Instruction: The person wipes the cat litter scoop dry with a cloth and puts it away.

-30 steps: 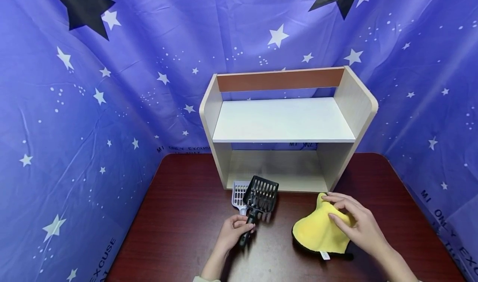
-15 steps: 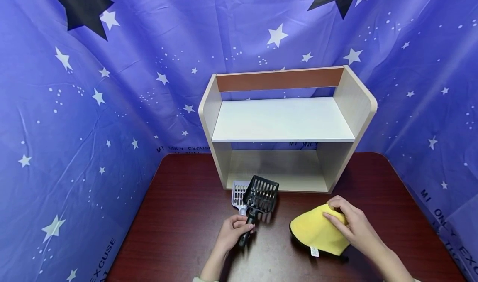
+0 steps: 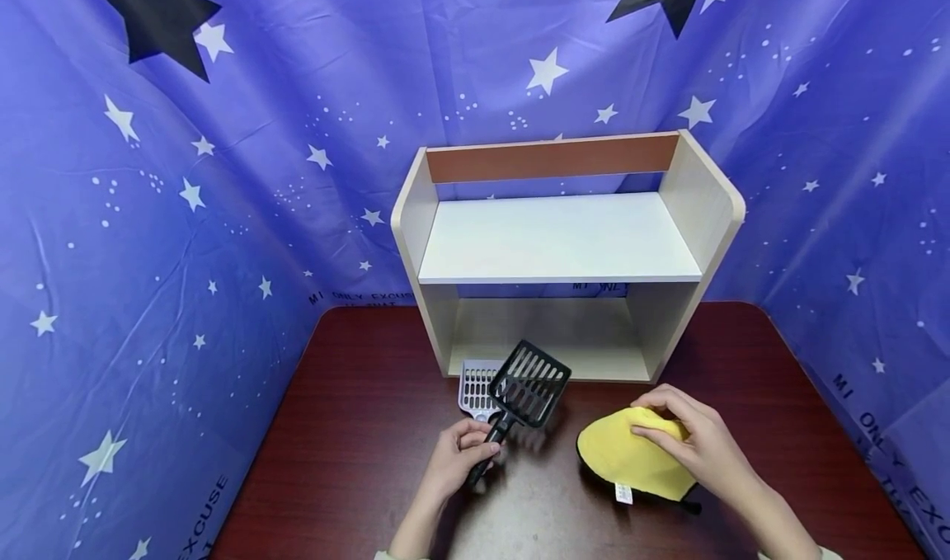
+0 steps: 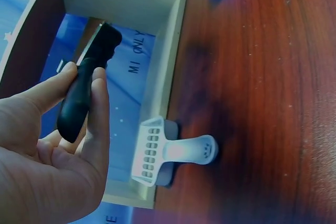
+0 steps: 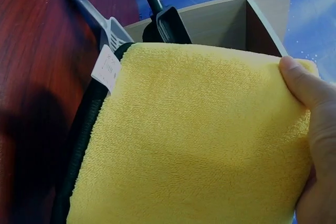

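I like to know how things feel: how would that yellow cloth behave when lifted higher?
The yellow cloth would probably droop, since it bends where the right hand pinches it. Its fuzzy pile suggests it would hardly slip. Looking thin, it is likely light.

the left hand [image 3: 454,459] is swinging the head of the black scoop [image 3: 508,416] toward two o'clock, baring more of the grey scoop [image 4: 170,150]; the yellow cloth's [image 3: 631,453] raised peak is sinking.

Black slotted scoop [image 3: 529,384]: slanted, raised above tabletop [image 3: 356,403]. Yellow plush cloth [image 3: 627,453]: dark-edged, white-tagged, draping, pinched at top.
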Available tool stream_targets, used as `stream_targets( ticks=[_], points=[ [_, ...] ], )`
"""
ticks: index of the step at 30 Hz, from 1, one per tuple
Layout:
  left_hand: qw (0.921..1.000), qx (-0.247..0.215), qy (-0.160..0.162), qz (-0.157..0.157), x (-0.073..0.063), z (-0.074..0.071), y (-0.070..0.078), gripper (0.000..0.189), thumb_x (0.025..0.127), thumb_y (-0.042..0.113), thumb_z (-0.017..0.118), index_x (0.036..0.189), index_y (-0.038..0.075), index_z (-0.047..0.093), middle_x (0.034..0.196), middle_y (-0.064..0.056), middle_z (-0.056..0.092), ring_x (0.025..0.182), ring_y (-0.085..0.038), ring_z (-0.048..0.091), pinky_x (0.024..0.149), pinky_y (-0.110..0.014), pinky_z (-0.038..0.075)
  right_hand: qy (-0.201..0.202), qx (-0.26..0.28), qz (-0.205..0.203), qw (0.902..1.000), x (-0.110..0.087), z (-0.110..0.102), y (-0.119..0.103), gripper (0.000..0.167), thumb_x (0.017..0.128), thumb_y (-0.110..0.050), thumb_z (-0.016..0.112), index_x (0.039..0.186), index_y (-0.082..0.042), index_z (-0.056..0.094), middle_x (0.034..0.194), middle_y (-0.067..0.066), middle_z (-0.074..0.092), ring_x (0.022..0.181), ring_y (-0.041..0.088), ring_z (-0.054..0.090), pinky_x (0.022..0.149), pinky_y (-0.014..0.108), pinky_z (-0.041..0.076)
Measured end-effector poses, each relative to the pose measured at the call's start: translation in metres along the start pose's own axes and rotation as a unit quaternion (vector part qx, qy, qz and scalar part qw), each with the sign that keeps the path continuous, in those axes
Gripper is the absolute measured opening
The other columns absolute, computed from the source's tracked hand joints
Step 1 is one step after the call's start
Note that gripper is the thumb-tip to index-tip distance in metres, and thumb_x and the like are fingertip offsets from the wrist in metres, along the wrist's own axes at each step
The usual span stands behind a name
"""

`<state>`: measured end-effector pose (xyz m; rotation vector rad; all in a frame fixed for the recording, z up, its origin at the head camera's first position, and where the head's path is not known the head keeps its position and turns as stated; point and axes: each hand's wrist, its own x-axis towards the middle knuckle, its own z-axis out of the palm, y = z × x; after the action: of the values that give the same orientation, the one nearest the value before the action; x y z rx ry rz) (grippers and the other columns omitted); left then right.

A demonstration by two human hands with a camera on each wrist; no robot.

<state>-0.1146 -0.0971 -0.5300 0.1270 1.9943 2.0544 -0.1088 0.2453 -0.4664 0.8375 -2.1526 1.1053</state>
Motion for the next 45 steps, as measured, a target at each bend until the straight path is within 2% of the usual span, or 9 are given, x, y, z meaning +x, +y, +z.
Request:
stream_targets(
  ticks=[7,17,22,25,29,33,36,40,45],
  points=[
    [1.0,0.007,-0.005,0.0,-0.001,0.005,0.01,0.035,0.087,-0.004,0.069,0.115,-0.019,0.055,0.104,-0.038,0.068,0.072,-0.001,0.067,0.068,-0.017,0.057,-0.021,-0.008,-0.003,0.9997,0.01,0.006,-0.002,0.051,0.058,0.009,0.087,0.097,-0.019,0.069,0.09,-0.011,0.065,0.082,-0.003,0.057,0.072,0.01,0.045],
    [0.9997,0.013,-0.011,0.017,-0.002,0.012,0.017,0.034,0.089,-0.002,0.069,0.116,-0.018,0.057,0.108,-0.038,0.067,0.079,0.0,0.068,0.074,-0.02,0.06,-0.112,-0.039,0.052,0.9916,0.025,0.023,-0.002,0.034,0.08,-0.011,0.083,0.1,-0.031,0.065,0.092,-0.022,0.061,0.079,-0.006,0.052,0.069,0.007,0.042],
    [0.999,0.029,-0.014,0.031,-0.002,0.014,0.016,0.032,0.088,0.0,0.07,0.114,-0.015,0.061,0.107,-0.035,0.069,0.081,0.002,0.067,0.074,-0.018,0.058,-0.119,-0.041,0.02,0.9918,0.035,0.034,-0.002,0.028,0.081,-0.012,0.081,0.099,-0.029,0.067,0.091,-0.02,0.06,0.077,-0.005,0.051,0.067,0.008,0.042],
    [0.9989,0.03,-0.018,0.032,-0.002,0.016,0.016,0.031,0.088,0.0,0.07,0.114,-0.015,0.061,0.107,-0.035,0.069,0.082,0.001,0.068,0.075,-0.017,0.058,-0.122,-0.07,-0.023,0.9898,0.042,0.041,0.0,0.025,0.081,-0.015,0.081,0.097,-0.028,0.068,0.092,-0.019,0.06,0.08,-0.004,0.053,0.07,0.011,0.044],
    [0.9992,0.027,-0.015,0.025,-0.003,0.021,0.018,0.031,0.087,0.0,0.071,0.114,-0.013,0.063,0.107,-0.035,0.069,0.081,0.001,0.068,0.076,-0.016,0.058,-0.132,-0.124,-0.069,0.9811,0.047,0.054,-0.001,0.021,0.081,-0.02,0.08,0.097,-0.026,0.069,0.095,-0.017,0.062,0.084,0.0,0.056,0.073,0.019,0.049],
    [0.999,0.03,-0.014,0.028,-0.005,0.026,0.019,0.03,0.087,0.0,0.072,0.113,-0.012,0.064,0.107,-0.034,0.069,0.081,0.001,0.068,0.075,-0.014,0.057,-0.141,-0.148,-0.061,0.977,0.048,0.068,0.0,0.022,0.082,-0.024,0.08,0.098,-0.023,0.066,0.094,-0.015,0.062,0.084,0.002,0.055,0.071,0.023,0.05],
    [0.9989,0.029,-0.019,0.032,-0.006,0.029,0.02,0.03,0.087,0.001,0.072,0.113,-0.012,0.065,0.106,-0.034,0.069,0.081,0.002,0.068,0.075,-0.014,0.057,-0.124,-0.159,-0.05,0.9781,0.046,0.075,0.002,0.026,0.079,-0.025,0.082,0.094,-0.021,0.061,0.09,-0.013,0.061,0.082,0.003,0.053,0.068,0.024,0.049],
    [0.999,0.027,-0.015,0.032,-0.006,0.029,0.019,0.03,0.088,0.002,0.071,0.114,-0.012,0.065,0.106,-0.034,0.07,0.081,0.002,0.068,0.075,-0.015,0.057,-0.11,-0.18,-0.06,0.9758,0.042,0.081,0.006,0.025,0.078,-0.025,0.083,0.09,-0.021,0.061,0.087,-0.012,0.062,0.081,0.005,0.053,0.067,0.025,0.05],
    [0.9996,0.01,-0.003,0.025,-0.005,0.028,0.016,0.029,0.091,0.003,0.068,0.115,-0.014,0.064,0.104,-0.036,0.069,0.08,-0.001,0.068,0.075,-0.018,0.06,-0.146,-0.182,-0.071,0.9699,0.038,0.086,0.008,0.017,0.082,-0.016,0.077,0.096,-0.02,0.068,0.094,-0.01,0.065,0.09,0.009,0.057,0.077,0.028,0.052]
  ],
)
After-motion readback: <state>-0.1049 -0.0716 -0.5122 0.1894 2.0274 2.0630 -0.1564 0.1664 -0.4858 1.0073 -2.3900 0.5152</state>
